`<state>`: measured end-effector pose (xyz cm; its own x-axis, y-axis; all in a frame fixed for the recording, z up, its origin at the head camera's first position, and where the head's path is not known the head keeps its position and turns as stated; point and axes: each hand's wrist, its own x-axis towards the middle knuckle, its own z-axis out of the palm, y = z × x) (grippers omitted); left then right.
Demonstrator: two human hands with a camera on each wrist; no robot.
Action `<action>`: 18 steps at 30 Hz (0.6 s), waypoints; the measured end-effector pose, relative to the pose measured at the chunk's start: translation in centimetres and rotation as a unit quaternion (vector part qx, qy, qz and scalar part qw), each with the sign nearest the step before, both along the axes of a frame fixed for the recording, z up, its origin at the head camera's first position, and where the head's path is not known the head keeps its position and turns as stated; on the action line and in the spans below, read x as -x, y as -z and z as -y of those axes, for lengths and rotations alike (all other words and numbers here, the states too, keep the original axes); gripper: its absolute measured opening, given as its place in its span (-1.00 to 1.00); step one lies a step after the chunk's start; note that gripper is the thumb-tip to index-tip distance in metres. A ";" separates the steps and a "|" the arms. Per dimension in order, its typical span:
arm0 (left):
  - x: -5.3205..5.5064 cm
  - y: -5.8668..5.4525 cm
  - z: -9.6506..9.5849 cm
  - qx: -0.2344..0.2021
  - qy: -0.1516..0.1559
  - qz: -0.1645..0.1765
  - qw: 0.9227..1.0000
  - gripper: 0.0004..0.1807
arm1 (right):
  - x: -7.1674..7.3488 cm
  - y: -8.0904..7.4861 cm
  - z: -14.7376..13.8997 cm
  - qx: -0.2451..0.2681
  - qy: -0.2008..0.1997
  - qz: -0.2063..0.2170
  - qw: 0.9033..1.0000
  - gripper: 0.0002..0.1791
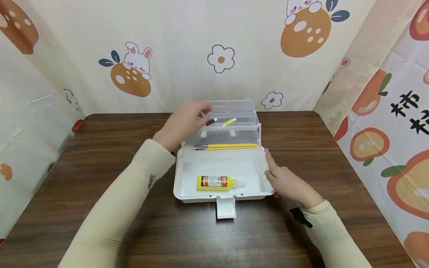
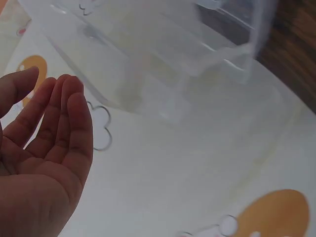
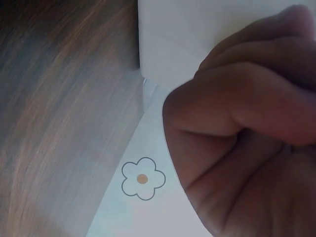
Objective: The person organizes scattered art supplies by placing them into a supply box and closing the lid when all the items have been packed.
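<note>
A white storage box (image 1: pixel 191 167) stands with its lid raised and its clear stepped trays (image 1: pixel 231 108) folded out at the back. My left hand (image 1: pixel 187 121) (image 2: pixel 49 133) is over the upper trays' left side, fingers loosely bent, with nothing between them. Close to its fingertips lie a dark tube with a white cap (image 1: pixel 211 121) and a yellow tube (image 1: pixel 229 122). My right hand (image 1: pixel 288 182) (image 3: pixel 247 123) grips the box's right side near the front corner, its fingers curled. Some of its fingertips are hidden. Yellow-handled paintbrushes (image 1: pixel 231 146) lie across the lower tray.
A yellow bottle with a clear nozzle (image 1: pixel 214 182) lies in the box's bottom. The white latch (image 1: pixel 226 207) hangs open at the front. A dark object (image 1: pixel 135 149) shows partly behind my left forearm on the brown table (image 1: pixel 295 137). Patterned curtains (image 1: pixel 187 33) surround the table.
</note>
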<state>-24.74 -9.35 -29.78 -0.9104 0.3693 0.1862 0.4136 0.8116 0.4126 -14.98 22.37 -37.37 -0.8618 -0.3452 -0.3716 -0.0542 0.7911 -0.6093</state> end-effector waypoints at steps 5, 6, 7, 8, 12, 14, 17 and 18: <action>-1.0 0.9 3.5 -0.017 -0.037 -0.010 0.999 -0.72 | 0.1 0.2 0.0 0.001 -0.001 -0.003 1.000 -0.21; -1.2 1.1 4.2 -0.020 -0.044 -0.011 0.999 -0.72 | 0.1 0.2 0.0 0.001 -0.002 -0.003 1.000 -0.21; -1.4 1.3 4.8 -0.022 -0.051 -0.014 0.998 -0.72 | 0.0 0.2 0.0 0.002 -0.002 -0.002 1.000 -0.21; -1.6 1.5 5.5 -0.024 -0.057 -0.013 0.998 -0.72 | 0.0 0.2 0.0 0.002 -0.003 -0.001 1.000 -0.21; -2.5 2.7 8.1 -0.016 -0.084 0.003 0.996 -0.71 | 0.0 0.1 0.0 0.001 -0.004 0.001 1.000 -0.20; -3.0 3.5 9.6 0.004 -0.094 0.018 0.995 -0.67 | 0.0 0.1 0.0 0.000 -0.006 0.000 1.000 -0.20; -3.8 4.5 12.0 0.037 -0.097 0.042 0.994 -0.57 | 0.1 0.0 0.0 -0.002 -0.010 -0.001 1.000 -0.19; -4.1 4.8 12.9 0.046 -0.096 0.051 0.993 -0.53 | 0.1 0.0 -0.1 -0.002 -0.014 -0.003 1.000 -0.20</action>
